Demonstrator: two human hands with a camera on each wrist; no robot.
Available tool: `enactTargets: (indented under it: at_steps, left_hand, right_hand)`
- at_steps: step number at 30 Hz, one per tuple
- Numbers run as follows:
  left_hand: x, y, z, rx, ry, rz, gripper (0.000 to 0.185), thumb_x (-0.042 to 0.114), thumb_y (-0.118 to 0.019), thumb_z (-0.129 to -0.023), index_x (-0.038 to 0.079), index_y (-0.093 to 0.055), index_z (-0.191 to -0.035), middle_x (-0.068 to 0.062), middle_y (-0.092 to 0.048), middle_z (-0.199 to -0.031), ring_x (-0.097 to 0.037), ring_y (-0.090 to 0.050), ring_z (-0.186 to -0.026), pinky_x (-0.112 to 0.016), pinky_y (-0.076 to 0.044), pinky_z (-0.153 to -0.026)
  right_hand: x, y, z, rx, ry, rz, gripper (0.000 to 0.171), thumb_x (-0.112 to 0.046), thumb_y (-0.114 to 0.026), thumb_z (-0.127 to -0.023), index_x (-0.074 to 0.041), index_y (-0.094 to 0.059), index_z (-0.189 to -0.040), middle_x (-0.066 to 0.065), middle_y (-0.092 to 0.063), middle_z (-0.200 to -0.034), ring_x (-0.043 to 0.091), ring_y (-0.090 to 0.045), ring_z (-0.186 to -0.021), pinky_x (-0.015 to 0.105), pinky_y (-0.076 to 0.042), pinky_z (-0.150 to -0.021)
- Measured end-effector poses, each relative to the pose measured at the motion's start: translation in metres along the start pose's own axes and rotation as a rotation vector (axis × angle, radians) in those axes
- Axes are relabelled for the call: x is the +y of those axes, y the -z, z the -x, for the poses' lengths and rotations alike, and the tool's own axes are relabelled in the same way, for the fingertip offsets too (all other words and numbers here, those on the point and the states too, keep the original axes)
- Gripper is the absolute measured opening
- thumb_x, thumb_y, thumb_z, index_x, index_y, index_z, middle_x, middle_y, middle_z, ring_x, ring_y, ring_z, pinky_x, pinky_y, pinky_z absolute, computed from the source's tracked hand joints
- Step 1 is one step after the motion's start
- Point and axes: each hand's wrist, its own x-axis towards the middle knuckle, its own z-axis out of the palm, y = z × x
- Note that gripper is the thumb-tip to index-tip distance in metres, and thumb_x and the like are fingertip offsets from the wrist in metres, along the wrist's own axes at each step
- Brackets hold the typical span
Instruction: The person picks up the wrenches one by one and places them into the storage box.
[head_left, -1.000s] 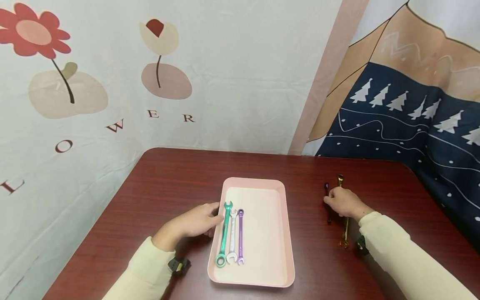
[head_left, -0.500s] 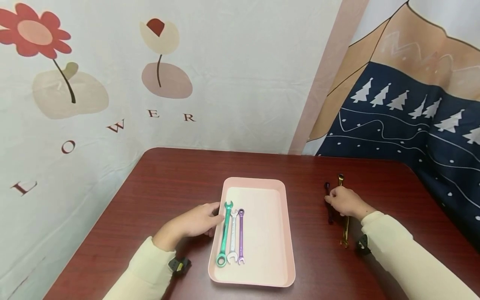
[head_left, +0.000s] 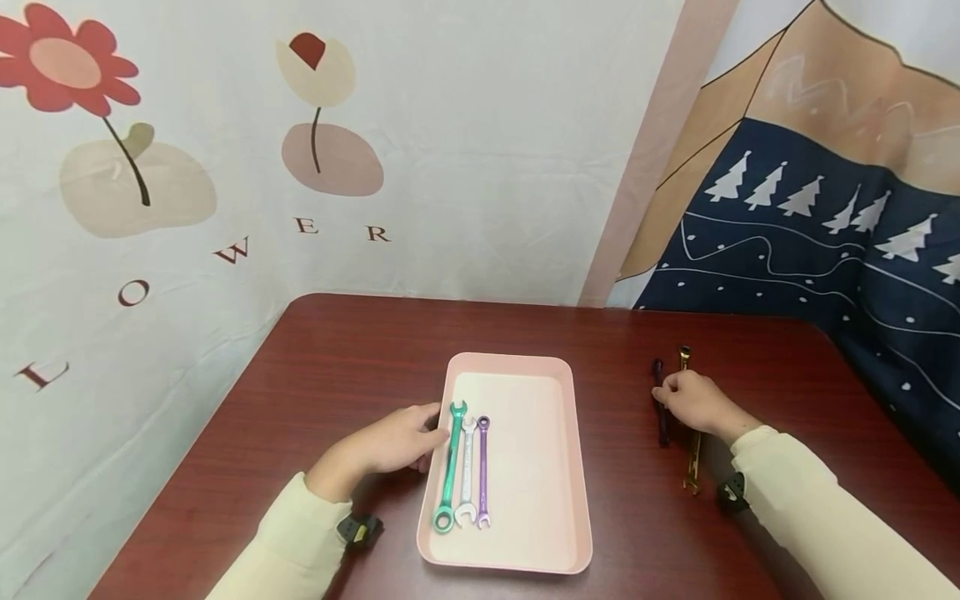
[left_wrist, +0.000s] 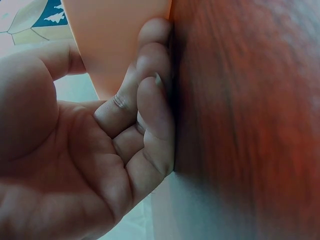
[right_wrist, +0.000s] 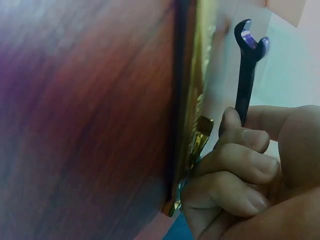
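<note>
the right hand (head_left: 693, 402) pinches the dark purple wrench (head_left: 661, 402) in curled fingers, well right of the pink tray (head_left: 555, 467), beside the gold wrench (head_left: 689, 433). the left hand (head_left: 390, 442) rests relaxed against the tray's left rim, gripping nothing.

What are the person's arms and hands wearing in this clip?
Both arms are in long cream sleeves, left sleeve and right sleeve. A small black device sits at each wrist: left, right. Both hands, left hand and right hand, are bare, without gloves.
</note>
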Motion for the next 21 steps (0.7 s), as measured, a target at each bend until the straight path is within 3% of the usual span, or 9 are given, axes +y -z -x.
enactTargets:
  at_steps: [21]
  left_hand:
    - [0.003, 0.0, 0.002, 0.0, 0.004, 0.016, 0.049, 0.02, -0.051, -0.102, 0.0, -0.043, -0.146, -0.005, -0.06, -0.064, -0.016, -0.056, -0.054, -0.032, -0.05, -0.054]
  right_hand:
    - [-0.025, -0.004, 0.016, 0.03, 0.105, -0.091, 0.038, -0.022, -0.052, -0.103, -0.012, -0.047, -0.067, -0.006, -0.035, -0.055, 0.01, -0.035, -0.049, 0.026, -0.032, -0.047]
